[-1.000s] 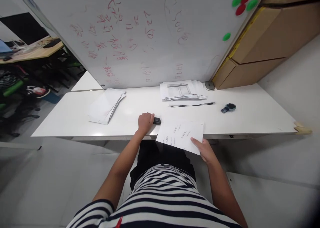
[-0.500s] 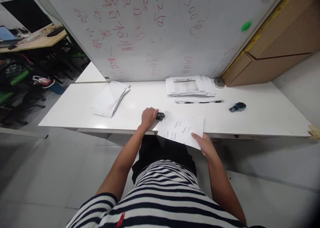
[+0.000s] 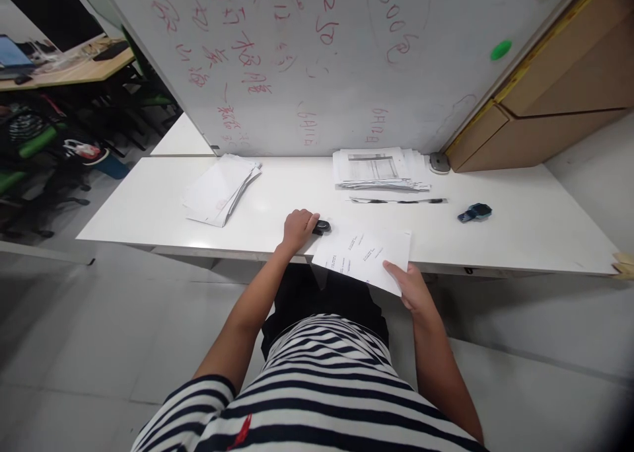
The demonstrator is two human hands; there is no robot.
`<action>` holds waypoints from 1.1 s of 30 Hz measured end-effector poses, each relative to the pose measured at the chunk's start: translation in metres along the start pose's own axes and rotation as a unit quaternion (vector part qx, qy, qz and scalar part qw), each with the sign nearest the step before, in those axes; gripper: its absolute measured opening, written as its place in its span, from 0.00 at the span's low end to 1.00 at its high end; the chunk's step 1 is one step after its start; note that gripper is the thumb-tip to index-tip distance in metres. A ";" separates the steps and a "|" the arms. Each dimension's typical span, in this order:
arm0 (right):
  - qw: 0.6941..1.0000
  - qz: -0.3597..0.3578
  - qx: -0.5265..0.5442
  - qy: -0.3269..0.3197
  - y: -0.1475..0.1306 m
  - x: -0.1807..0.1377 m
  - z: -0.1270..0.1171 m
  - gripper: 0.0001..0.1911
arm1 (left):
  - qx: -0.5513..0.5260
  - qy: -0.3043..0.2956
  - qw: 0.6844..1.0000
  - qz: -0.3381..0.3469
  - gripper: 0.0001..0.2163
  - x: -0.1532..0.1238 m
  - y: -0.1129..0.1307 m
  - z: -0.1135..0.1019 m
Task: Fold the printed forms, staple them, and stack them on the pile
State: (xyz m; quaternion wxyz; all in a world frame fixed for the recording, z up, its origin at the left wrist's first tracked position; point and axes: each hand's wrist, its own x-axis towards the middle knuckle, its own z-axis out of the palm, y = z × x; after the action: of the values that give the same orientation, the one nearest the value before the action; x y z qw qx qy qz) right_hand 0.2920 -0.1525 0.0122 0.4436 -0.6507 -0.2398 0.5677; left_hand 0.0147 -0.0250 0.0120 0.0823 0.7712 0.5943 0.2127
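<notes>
My left hand [image 3: 299, 230] is closed over a black stapler [image 3: 322, 226] near the desk's front edge; only the stapler's front end shows past my fingers. My right hand [image 3: 409, 285] pinches the lower right corner of a printed white paper [image 3: 366, 259], thumb on top and fingers underneath. The paper overhangs the front edge, its upper left corner close to the stapler's nose. Whether that corner lies inside the stapler's jaw I cannot tell.
The white desk [image 3: 277, 181] holds a slanted paper stack [image 3: 221, 191] at left and another stack [image 3: 374, 168] at the back. Nearby are a dark thin strip [image 3: 396, 201], a dark watch-like object [image 3: 475, 212] and a grey mouse-like object [image 3: 438, 163]. A whiteboard [image 3: 277, 108] and cardboard boxes [image 3: 549, 128] stand behind.
Both hands keep their grips, on the stapler and the paper. The whole view has shifted slightly; the paper's left corner sits a little below the stapler now.
</notes>
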 end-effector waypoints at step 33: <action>0.998 -0.005 0.035 -0.046 0.024 0.011 0.015 0.17 | 0.031 -0.137 0.983 -0.114 0.29 0.044 0.029 0.001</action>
State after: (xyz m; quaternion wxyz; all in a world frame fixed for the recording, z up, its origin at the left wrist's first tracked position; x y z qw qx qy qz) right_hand 0.2760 -0.1511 -0.0130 0.4575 -0.6067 -0.2437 0.6026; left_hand 0.0500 0.0092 0.0324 0.1626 0.7226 0.6677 0.0753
